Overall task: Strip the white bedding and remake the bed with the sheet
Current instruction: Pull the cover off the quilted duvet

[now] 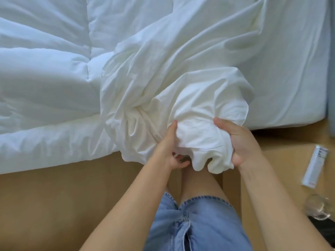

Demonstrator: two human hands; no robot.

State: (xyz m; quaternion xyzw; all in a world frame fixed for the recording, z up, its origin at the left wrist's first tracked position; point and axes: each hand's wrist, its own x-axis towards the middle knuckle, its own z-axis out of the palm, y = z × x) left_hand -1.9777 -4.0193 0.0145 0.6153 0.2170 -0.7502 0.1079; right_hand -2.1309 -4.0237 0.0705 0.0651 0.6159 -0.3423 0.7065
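Note:
A crumpled white sheet [172,73] runs from the bed's upper right down to its near edge, bunched into a thick wad. My left hand [170,151] grips the wad's left side, thumb up against the cloth. My right hand [239,144] grips its right side, thumb on top. The wad hangs just past the mattress edge, above my knees. A puffy white duvet [45,78] lies over the left half of the bed. On the right, the mattress [290,78] shows under a smooth pale cover.
Tan wooden floor [54,205] lies in front of the bed. A white tube-like object [314,167] and a clear glass item [319,207] sit on a surface at the right. My legs in denim shorts [195,223] stand close to the bed.

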